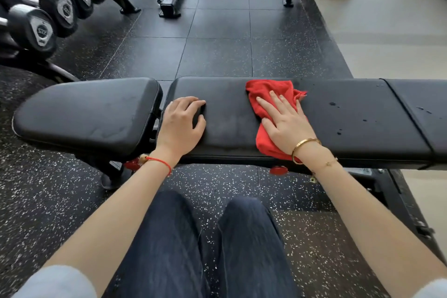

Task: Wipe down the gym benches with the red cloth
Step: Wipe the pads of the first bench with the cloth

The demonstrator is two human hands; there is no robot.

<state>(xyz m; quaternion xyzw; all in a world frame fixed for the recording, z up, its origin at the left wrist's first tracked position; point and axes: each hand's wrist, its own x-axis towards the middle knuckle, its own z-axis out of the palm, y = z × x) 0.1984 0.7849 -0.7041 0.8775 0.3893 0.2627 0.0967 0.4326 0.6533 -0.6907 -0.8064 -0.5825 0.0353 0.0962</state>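
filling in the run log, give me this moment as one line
right hand flat on red cloth | black padded bench | left hand braces pad | droplets right of cloth

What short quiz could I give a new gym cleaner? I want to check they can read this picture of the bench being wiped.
1. True or false: the right hand lies flat on the cloth.
2. Where does the left hand rest? A) on the dumbbells B) on the bench, bare C) on the cloth
3. Fill in: dark droplets still show on the pad to the ____ of the cloth.

Key: 1 true; 2 B; 3 right.
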